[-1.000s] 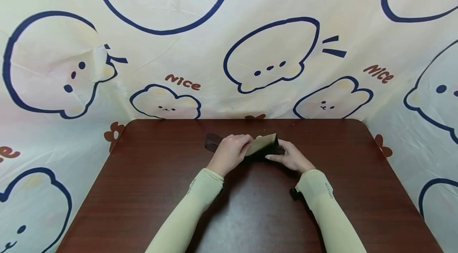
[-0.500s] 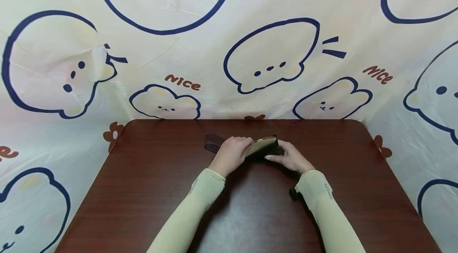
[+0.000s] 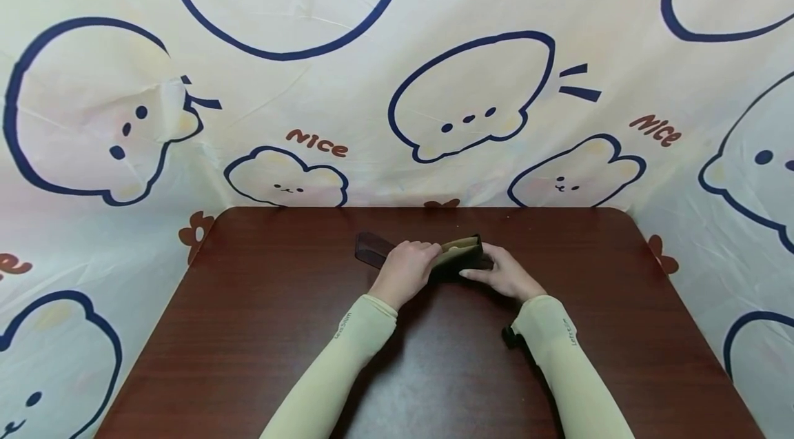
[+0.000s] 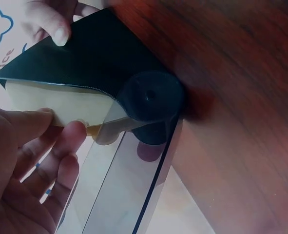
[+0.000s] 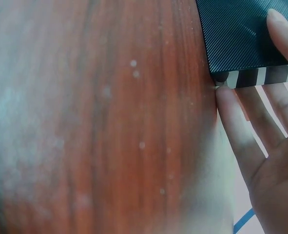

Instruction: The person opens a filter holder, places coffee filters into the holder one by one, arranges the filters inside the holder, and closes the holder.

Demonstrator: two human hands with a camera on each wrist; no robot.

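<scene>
A dark case [image 4: 95,53] stands in the air near the back of the table, a round disc [image 4: 151,97] at one corner. From the disc a long clear plastic strip [image 4: 119,180] swings out, brownish over the table in the head view. A pale tan, sheet-like piece [image 4: 66,100] sticks partly out of the case's open side. My left hand [image 3: 403,270] pinches the tan piece's edge between thumb and finger. My right hand [image 3: 505,270] grips the case's other end, thumb [image 5: 282,36] on its ribbed dark face and fingers along the underside.
The brown wooden table [image 3: 434,370] has rounded back corners and stretches toward me. Behind it and at both sides hangs a pale printed cloth [image 3: 372,94]. A small black item [image 3: 510,337] shows at the right sleeve's cuff.
The tan piece has sunk lower into the dark case, so less of it shows above the edge. My left hand has shifted slightly right and down; my right hand has stayed in place.
</scene>
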